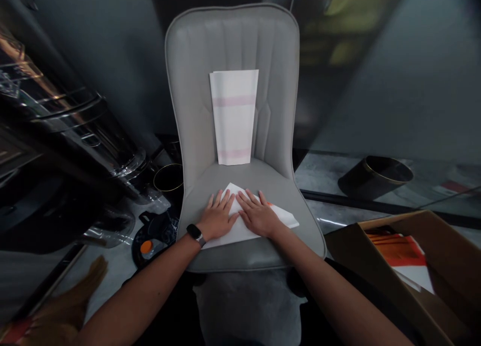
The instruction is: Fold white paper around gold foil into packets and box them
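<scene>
Both my hands lie flat on a folded white paper (pixel 240 228) on the seat of a grey chair (pixel 190 50). My left hand (pixel 219 218), with a dark watch on its wrist, has its fingers spread over the paper's left part. Close beside it, my right hand (pixel 258 215) presses on the middle with spread fingers. The paper has a pointed top, and a bit of orange shows by my right fingertips. Behind my hands, a folded white sheet (pixel 233 123) with two pale pink bands stands upright against the backrest.
An open cardboard box (pixel 447 250) with orange and white paper inside stands at the right. Black bins are on both sides, one (pixel 168 178) left of the chair. An orange-capped bottle (pixel 147 247) sits at lower left, near shiny dark cylinders. A brown furry shape is at the bottom left.
</scene>
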`<action>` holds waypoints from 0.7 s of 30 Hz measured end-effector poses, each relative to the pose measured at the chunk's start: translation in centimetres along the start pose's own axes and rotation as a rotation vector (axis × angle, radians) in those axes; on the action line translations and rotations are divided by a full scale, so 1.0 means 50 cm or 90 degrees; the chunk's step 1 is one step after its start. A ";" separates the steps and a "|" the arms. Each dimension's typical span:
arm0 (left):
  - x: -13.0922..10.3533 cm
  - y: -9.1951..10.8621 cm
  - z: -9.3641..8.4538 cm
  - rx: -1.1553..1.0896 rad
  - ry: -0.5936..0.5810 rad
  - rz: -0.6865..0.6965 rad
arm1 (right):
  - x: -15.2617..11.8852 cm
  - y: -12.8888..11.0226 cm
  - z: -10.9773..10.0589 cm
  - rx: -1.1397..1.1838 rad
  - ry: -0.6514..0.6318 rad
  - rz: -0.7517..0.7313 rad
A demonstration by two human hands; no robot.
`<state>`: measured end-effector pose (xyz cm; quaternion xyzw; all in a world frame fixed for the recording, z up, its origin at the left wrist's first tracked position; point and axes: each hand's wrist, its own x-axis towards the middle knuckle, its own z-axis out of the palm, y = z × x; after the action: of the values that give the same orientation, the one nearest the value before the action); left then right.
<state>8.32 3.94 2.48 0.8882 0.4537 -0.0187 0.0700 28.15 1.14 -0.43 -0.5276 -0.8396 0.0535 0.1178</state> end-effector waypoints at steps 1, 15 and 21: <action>0.000 0.001 -0.002 0.000 -0.005 -0.002 | 0.000 0.000 0.000 0.001 -0.001 0.002; 0.006 -0.005 -0.006 0.012 -0.032 0.005 | 0.000 -0.002 -0.003 0.011 -0.018 0.007; 0.006 -0.004 -0.027 0.001 -0.045 0.012 | 0.002 0.001 -0.002 0.046 -0.015 0.022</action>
<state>8.30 4.50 3.77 0.8911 0.4428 -0.0497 0.0856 28.20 1.25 -0.32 -0.5370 -0.8290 0.0919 0.1262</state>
